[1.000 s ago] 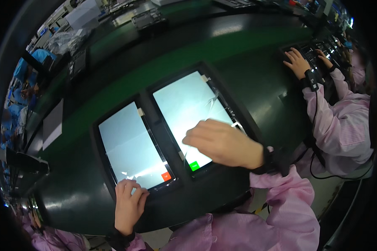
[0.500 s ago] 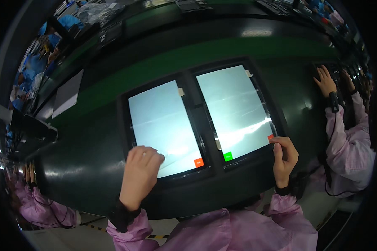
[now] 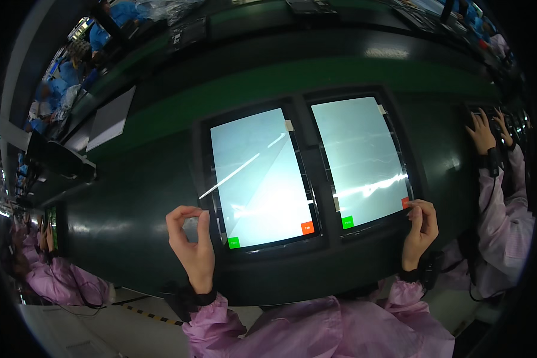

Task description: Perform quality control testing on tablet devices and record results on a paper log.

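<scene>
Two tablets with lit white screens lie side by side in dark frames. On the left tablet [image 3: 256,185], a clear film [image 3: 244,170] is partly lifted, with a bright diagonal edge and a fold line across the screen. Just beyond this tablet's lower left edge, my left hand [image 3: 192,244] is closed in a pinch on the film's raised corner. At the lower right corner of the right tablet [image 3: 359,158], my right hand [image 3: 420,232] has thumb and forefinger pressed together beside the red square. What they grip is too small to make out.
A flat grey panel [image 3: 111,119] and a dark device [image 3: 56,161] stand at the left. To the right, a co-worker's hands [image 3: 483,131] rest over another device. Another person in pink [image 3: 65,283] is at the far left. Dark devices [image 3: 310,7] line the back.
My left hand has moved left off the left tablet's lower corner, and the film has lifted, uncovering the green square. My right hand stays at its corner. The whole view has shifted slightly.
</scene>
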`<state>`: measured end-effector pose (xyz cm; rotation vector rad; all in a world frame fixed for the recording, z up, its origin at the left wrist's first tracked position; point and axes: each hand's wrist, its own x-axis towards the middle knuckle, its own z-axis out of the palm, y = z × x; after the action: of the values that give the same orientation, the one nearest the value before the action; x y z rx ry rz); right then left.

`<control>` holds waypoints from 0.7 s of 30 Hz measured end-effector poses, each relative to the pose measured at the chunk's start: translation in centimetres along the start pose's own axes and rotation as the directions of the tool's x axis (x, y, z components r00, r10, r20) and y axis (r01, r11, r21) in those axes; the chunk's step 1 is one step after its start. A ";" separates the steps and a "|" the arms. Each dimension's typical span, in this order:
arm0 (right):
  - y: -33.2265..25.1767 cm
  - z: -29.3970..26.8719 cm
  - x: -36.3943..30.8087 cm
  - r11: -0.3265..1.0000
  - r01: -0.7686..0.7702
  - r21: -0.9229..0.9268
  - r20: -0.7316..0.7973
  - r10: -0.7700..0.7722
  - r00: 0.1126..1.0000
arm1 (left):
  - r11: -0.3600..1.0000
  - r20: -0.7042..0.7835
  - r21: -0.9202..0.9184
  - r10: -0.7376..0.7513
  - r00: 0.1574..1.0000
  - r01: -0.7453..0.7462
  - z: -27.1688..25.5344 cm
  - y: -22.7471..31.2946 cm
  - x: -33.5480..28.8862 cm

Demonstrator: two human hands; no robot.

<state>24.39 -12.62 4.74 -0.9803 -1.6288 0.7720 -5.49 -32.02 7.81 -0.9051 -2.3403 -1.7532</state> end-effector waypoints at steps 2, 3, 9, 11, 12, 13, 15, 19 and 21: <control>0.0 -0.1 -0.1 1.000 -0.003 0.007 0.005 0.003 1.000 | 1.000 -0.006 0.005 0.006 1.000 -0.006 0.0 -0.2 -0.4; -0.2 -0.1 -0.2 1.000 -0.010 0.007 0.011 0.010 1.000 | 1.000 -0.009 0.008 0.011 1.000 -0.011 -0.2 -0.2 -0.5; -0.8 0.5 0.1 0.989 0.119 -0.084 0.126 -0.108 0.986 | 0.992 0.385 -0.119 0.011 0.923 0.038 -2.0 0.2 -0.6; -2.4 0.6 0.4 0.977 0.173 -0.129 0.284 -0.130 0.950 | 0.954 0.378 -0.278 0.001 0.926 0.112 -1.9 0.6 -1.1; -2.8 0.6 0.6 0.977 0.174 -0.126 0.282 -0.133 0.950 | 0.883 0.379 -0.432 -0.009 0.925 0.185 -1.8 0.8 -1.4; -3.1 1.1 0.8 0.967 0.231 -0.109 0.385 -0.173 0.906 | 0.928 0.295 -0.286 -0.151 0.943 0.238 -1.8 0.4 -1.8; -3.7 2.2 1.0 0.952 0.301 -0.062 0.521 -0.226 0.823 | 0.937 0.244 -0.220 -0.218 0.945 0.273 -1.4 -0.3 -2.8; -2.8 2.2 0.9 0.902 0.427 -0.061 0.678 -0.276 0.681 | 0.944 0.249 -0.091 -0.287 0.925 0.317 -1.4 -1.2 -3.6; -2.8 2.2 1.1 0.865 0.499 -0.045 0.727 -0.314 0.611 | 0.960 0.250 -0.019 -0.267 0.931 0.281 -1.6 -1.1 -3.5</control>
<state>21.53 -12.99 7.09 -0.4132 -2.5664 0.6569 -3.58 -35.08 5.98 -0.8845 -2.7043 -1.9116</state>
